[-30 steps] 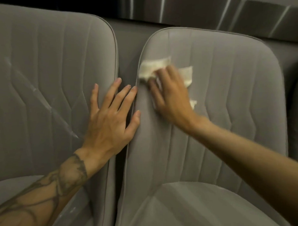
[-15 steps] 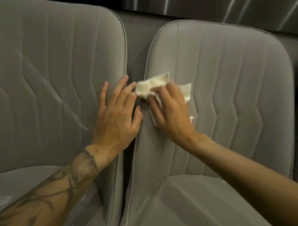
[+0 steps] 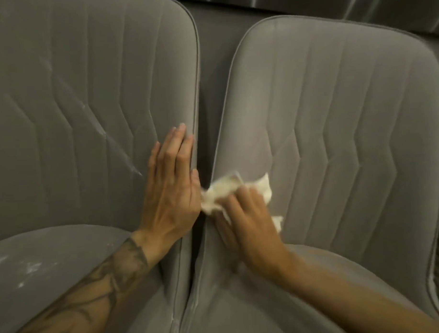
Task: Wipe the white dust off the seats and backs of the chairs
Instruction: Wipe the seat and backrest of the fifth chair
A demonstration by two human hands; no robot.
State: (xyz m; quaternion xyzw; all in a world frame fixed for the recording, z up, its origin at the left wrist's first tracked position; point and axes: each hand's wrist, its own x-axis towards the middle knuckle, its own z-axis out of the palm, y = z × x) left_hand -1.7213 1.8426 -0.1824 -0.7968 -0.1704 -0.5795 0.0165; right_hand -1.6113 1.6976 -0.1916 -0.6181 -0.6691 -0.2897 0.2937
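Right hand [image 3: 248, 225] over cloth [image 3: 223, 194], beside left hand [image 3: 172, 190].

An indoor seating area: left chair [image 3: 86, 101] and right chair [image 3: 348, 107], grey quilted, before metal panelling [image 3: 394, 3].

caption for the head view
Right hand rubs a white cloth on the right chair back; left hand presses the dusty left chair back.

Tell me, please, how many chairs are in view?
2. The left chair has the left hand flat against its back; the right chair has the right hand holding a cloth against it. A sliver at the far right edge may be a third.
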